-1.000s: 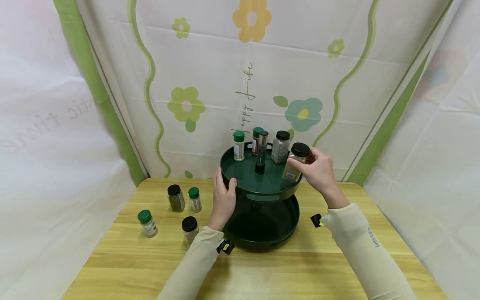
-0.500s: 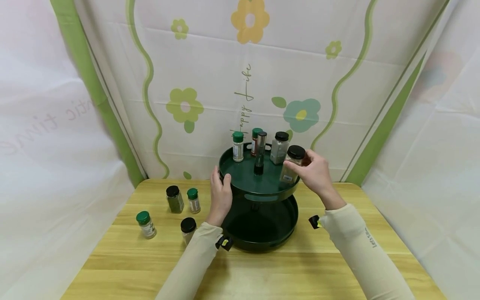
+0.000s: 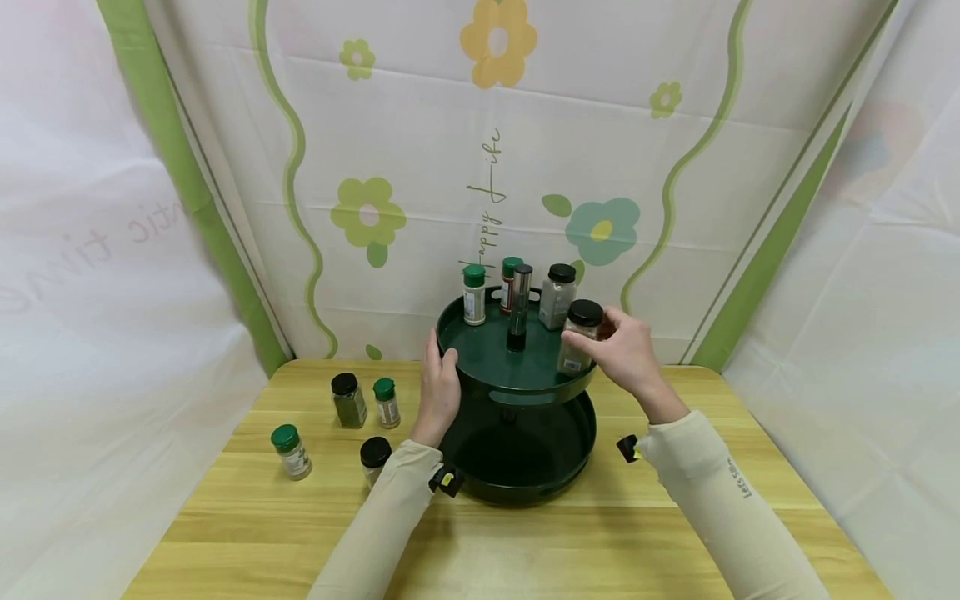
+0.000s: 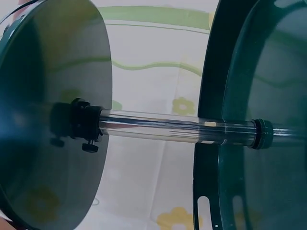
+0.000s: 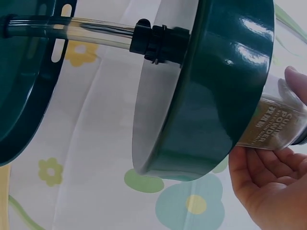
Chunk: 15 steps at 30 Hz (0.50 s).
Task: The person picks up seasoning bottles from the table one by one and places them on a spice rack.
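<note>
Black-lidded cumin powder jar point(image 3: 574, 358): showing within upper tray point(image 3: 486, 352), right edge
Right hand point(image 3: 628, 352): pinching jar
Left hand point(image 3: 438, 388): spreading along left edge

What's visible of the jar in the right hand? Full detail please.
The jar is squarish and see-through, glass or clear plastic, with a round black lid on. Brownish contents show through; pale print includes "POWDER", and a small white sticker sits low on one side. It stands roughly upright, lid up, at the right front of the upper tray. The right hand grips it between thumb and fingers. Whether its base touches the tray is hidden.
</note>
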Available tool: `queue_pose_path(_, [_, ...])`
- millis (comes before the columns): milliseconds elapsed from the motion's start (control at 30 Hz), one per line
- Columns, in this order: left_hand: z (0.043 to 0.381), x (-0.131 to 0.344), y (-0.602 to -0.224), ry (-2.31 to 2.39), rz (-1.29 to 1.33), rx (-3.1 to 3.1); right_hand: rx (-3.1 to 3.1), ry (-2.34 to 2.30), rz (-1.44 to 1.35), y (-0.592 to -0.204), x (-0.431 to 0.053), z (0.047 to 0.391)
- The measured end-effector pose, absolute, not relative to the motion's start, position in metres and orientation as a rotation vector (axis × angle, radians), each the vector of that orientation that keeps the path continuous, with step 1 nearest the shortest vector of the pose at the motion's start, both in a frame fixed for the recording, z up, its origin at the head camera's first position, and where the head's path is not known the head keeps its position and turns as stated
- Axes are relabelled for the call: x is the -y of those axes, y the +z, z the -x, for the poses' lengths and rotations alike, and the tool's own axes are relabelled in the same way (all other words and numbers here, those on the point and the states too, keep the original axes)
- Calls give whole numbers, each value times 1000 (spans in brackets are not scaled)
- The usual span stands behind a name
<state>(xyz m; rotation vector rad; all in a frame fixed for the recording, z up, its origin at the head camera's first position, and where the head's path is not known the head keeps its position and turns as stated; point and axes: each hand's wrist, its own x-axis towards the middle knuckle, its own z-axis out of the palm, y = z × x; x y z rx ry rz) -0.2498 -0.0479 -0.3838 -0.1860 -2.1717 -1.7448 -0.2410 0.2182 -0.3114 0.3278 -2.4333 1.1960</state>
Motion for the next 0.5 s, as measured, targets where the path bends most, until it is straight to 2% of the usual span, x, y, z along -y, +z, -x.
queue_pose_path(500, [242,43,-386,-1726,158,2166,2459,1181,-319,-320,-221,244])
